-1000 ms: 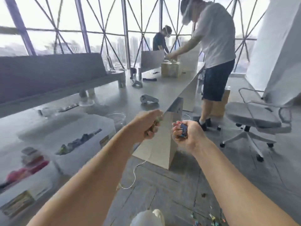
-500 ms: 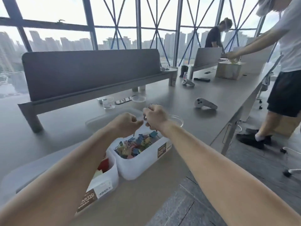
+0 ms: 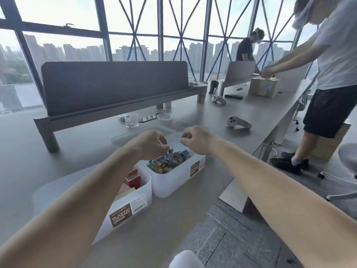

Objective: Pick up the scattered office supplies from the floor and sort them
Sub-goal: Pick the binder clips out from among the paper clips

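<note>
Both hands hover over a white plastic bin [image 3: 173, 183] heaped with colourful binder clips [image 3: 170, 161] on the grey desk [image 3: 193, 206]. My left hand [image 3: 151, 145] is curled just above the pile, and its fingertips pinch the wire handles of a binder clip. To its right, my right hand [image 3: 196, 140] is a loose fist with its thumb against the fingers; nothing shows in it. A second white bin [image 3: 135, 203], touching the first on the left, holds red and green blocks.
A translucent lid [image 3: 143, 132] lies behind the bins. Farther back are a clear jar [image 3: 131, 120], a white controller [image 3: 238, 122] and a grey divider panel [image 3: 116, 84]. A person [image 3: 328, 74] stands at the right desk edge by a cardboard box [image 3: 262, 87]. Grey floor [image 3: 231, 238] lies below right.
My view swung from the floor and desk end up to the desktop. Both hands moved over the clip bin. The blue clips seen in my right hand a second ago no longer show.
</note>
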Demonstrator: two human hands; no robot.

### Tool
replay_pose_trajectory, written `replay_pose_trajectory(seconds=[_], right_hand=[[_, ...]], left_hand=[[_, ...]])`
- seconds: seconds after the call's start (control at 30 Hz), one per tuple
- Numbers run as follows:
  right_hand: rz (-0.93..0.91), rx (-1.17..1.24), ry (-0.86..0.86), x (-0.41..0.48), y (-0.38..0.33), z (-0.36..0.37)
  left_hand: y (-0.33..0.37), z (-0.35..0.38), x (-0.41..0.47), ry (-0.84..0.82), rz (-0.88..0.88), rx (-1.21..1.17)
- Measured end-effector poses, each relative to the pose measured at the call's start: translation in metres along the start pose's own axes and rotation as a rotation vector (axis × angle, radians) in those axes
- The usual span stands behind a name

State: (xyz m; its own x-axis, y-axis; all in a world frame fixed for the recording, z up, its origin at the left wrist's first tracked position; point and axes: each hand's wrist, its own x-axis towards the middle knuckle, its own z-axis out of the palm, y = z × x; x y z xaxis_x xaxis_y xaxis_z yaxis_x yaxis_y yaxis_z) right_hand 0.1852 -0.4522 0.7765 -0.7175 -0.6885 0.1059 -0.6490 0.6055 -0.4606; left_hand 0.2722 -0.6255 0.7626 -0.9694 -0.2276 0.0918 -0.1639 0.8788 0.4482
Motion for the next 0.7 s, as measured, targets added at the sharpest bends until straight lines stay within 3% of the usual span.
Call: replay_pose_trajectory(seconds=[0.2,0.37,0.53,0.7], right_hand=[[0.056,-0.046,0.197,-0.116,0.035,-0.037],[0.278,0.013,0.381,-0.250,0.110,-0.039],[0.581,0.020,0.365,-0.374,0.182,-0.021],[0.845,0.092,0.317,-0.438,0.248,0.013]], left_hand=[[0.090,0.029,-0.050,0.068,0.168,-0.036],[0.182,0.110,-0.085,0.015,0.333,-0.071],[0.250,0.210,-0.107,-0.267,0.452,-0.099],[0.282,0.313,-0.106,-0.567,0.465,0.008]])
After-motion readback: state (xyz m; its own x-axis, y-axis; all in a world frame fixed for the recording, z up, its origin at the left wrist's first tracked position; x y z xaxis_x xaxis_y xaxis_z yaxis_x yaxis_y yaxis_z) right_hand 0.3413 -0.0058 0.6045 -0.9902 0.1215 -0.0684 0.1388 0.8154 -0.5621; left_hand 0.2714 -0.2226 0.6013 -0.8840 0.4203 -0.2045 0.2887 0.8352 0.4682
